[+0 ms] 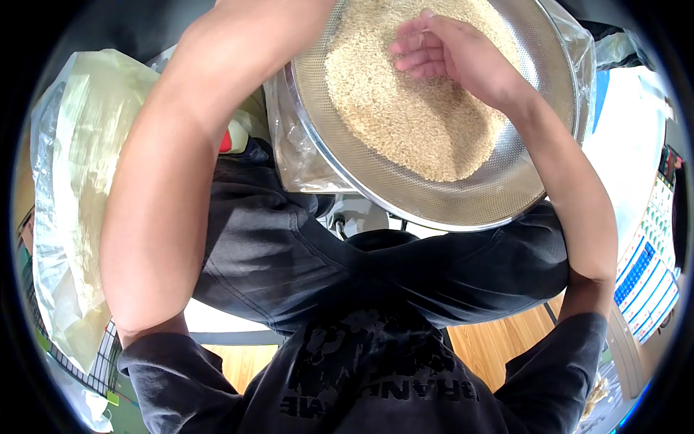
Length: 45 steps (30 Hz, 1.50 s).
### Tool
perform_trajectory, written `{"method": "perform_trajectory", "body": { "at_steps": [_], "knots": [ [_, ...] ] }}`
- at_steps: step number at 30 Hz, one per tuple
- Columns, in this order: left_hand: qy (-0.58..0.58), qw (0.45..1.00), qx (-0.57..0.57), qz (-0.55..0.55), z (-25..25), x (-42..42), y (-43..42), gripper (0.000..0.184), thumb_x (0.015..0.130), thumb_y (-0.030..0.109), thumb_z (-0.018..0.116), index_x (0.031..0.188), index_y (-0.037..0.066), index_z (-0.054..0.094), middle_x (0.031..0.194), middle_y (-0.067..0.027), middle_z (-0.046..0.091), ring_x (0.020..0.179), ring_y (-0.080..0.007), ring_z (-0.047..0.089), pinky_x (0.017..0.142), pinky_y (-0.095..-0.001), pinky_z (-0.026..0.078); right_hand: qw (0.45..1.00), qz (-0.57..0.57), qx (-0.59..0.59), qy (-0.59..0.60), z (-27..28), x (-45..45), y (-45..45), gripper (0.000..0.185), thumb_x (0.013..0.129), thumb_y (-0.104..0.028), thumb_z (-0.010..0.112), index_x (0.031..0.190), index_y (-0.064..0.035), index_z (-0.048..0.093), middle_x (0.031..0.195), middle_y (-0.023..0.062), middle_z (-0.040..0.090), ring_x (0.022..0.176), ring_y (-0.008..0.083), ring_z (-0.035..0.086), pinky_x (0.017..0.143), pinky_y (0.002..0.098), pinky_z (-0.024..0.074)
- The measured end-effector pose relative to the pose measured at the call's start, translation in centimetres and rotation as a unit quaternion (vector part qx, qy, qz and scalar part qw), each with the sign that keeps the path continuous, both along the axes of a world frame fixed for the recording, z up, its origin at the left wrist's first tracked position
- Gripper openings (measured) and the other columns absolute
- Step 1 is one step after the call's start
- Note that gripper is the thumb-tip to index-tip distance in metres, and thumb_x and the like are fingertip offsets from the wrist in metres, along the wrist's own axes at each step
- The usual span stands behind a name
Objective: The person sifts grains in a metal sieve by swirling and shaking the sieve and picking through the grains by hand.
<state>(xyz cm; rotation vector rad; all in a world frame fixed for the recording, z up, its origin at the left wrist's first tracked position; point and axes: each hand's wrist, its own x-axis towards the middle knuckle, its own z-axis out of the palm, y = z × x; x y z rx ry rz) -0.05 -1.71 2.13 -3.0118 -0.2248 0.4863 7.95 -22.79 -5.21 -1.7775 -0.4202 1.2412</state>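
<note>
A wide round metal sieve (463, 206) with a fine mesh holds a broad heap of pale tan grains (412, 134). My right hand (444, 50) is over the upper part of the heap, its fingers slightly curled and apart, with nothing seen in them. The fingertips are over or just at the grains; contact is unclear. My left forearm reaches up past the sieve's left rim, and the left hand is beyond the top edge of the view. A clear plastic bag (293, 155) shows beneath and around the sieve.
At the left stands a large yellowish translucent bag (94, 145) by a black wire rack (101, 362). My legs (260, 246) are below the sieve. A red and white item (233, 139) lies beside my left forearm. Blue and white printed sheets (643, 289) are at the right.
</note>
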Motion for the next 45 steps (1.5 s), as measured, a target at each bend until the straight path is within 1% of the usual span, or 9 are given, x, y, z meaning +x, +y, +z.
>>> {"method": "perform_trajectory", "body": {
  "at_steps": [2, 6, 8, 14, 21, 24, 26, 35, 45],
  "knots": [
    [-0.031, 0.999, 0.003, -0.012, 0.0, -0.3, -0.2, 0.026, 0.091, 0.005, 0.054, 0.111, -0.006, 0.067, 0.103, -0.0233, 0.074, 0.095, -0.0356, 0.074, 0.080, -0.0450, 0.060, 0.962, -0.160, 0.049, 0.214, 0.3, 0.3, 1.1, 0.045, 0.112, -0.027, 0.028, 0.122, 0.0039, 0.059, 0.116, 0.0144, 0.064, 0.104, 0.0224, 0.064, 0.100, 0.0384, 0.0544],
    [-0.034, 0.999, 0.007, -0.029, -0.7, -0.2, 0.4, 0.025, 0.092, 0.006, 0.053, 0.110, -0.006, 0.066, 0.102, -0.0236, 0.074, 0.093, -0.0348, 0.074, 0.078, -0.0451, 0.060, 0.963, -0.150, 0.054, 0.219, -0.3, -0.2, 1.8, 0.048, 0.113, -0.030, 0.026, 0.125, 0.0033, 0.058, 0.115, 0.0117, 0.066, 0.106, 0.0223, 0.064, 0.098, 0.0399, 0.0543],
    [-0.053, 0.998, 0.008, -0.038, -1.0, -0.3, 0.6, 0.024, 0.093, 0.006, 0.052, 0.108, -0.006, 0.066, 0.099, -0.0234, 0.074, 0.092, -0.0345, 0.075, 0.076, -0.0453, 0.060, 0.989, -0.072, 0.020, 0.126, -0.3, -0.8, 1.7, 0.057, 0.113, -0.043, 0.027, 0.124, 0.0027, 0.060, 0.115, 0.0157, 0.068, 0.104, 0.0215, 0.068, 0.099, 0.0356, 0.0553],
    [-0.046, 0.999, 0.005, -0.023, -0.3, -0.4, 0.0, 0.023, 0.093, 0.006, 0.052, 0.106, -0.005, 0.067, 0.096, -0.0228, 0.074, 0.089, -0.0349, 0.075, 0.075, -0.0443, 0.061, 0.992, 0.033, -0.066, 0.099, 0.4, -0.1, 0.6, 0.056, 0.112, -0.042, 0.031, 0.121, 0.0048, 0.060, 0.108, 0.0158, 0.069, 0.102, 0.0225, 0.070, 0.094, 0.0351, 0.0577],
    [-0.042, 0.998, 0.014, -0.043, 0.3, -0.6, -0.2, 0.024, 0.093, 0.006, 0.053, 0.108, -0.005, 0.067, 0.096, -0.0223, 0.075, 0.088, -0.0336, 0.076, 0.074, -0.0434, 0.061, 0.998, -0.055, -0.009, 0.025, -0.4, 0.7, 0.8, 0.057, 0.113, -0.044, 0.028, 0.121, 0.0001, 0.062, 0.112, 0.0128, 0.070, 0.102, 0.0195, 0.069, 0.093, 0.0347, 0.0558],
    [-0.040, 0.999, 0.007, -0.028, 0.3, -0.4, -0.3, 0.024, 0.093, 0.007, 0.053, 0.109, -0.005, 0.068, 0.097, -0.0221, 0.075, 0.088, -0.0333, 0.076, 0.074, -0.0432, 0.061, 0.981, -0.105, 0.028, 0.162, -1.1, 1.3, 0.5, 0.037, 0.108, -0.025, 0.042, 0.117, 0.0021, 0.066, 0.105, 0.0140, 0.070, 0.101, 0.0266, 0.068, 0.090, 0.0396, 0.0553],
    [-0.037, 0.999, 0.011, -0.032, 0.2, -0.5, -0.2, 0.025, 0.094, 0.007, 0.053, 0.109, -0.005, 0.068, 0.097, -0.0219, 0.075, 0.089, -0.0332, 0.076, 0.074, -0.0429, 0.061, 0.998, -0.019, 0.051, 0.027, -0.8, 0.0, 0.4, 0.057, 0.113, -0.045, 0.027, 0.122, -0.0002, 0.062, 0.111, 0.0120, 0.070, 0.102, 0.0196, 0.069, 0.094, 0.0349, 0.0555],
    [-0.046, 0.998, 0.035, -0.033, -0.3, -0.5, -0.1, 0.024, 0.095, 0.007, 0.052, 0.108, -0.004, 0.068, 0.095, -0.0214, 0.075, 0.088, -0.0329, 0.076, 0.074, -0.0428, 0.061, 0.964, 0.178, -0.173, 0.096, 2.6, 0.7, -0.3, 0.063, 0.110, -0.053, 0.031, 0.111, 0.0009, 0.063, 0.097, 0.0113, 0.070, 0.083, 0.0179, 0.068, 0.079, 0.0331, 0.0599],
    [-0.045, 0.997, 0.046, -0.048, -0.1, -0.6, -0.3, 0.024, 0.097, 0.007, 0.049, 0.108, -0.004, 0.068, 0.095, -0.0201, 0.075, 0.086, -0.0314, 0.076, 0.071, -0.0429, 0.061, 0.991, 0.066, -0.108, -0.050, 0.7, 1.4, -1.7, 0.065, 0.107, -0.059, 0.034, 0.115, -0.0011, 0.064, 0.098, 0.0100, 0.070, 0.084, 0.0177, 0.068, 0.082, 0.0323, 0.0579]
  ]
}}
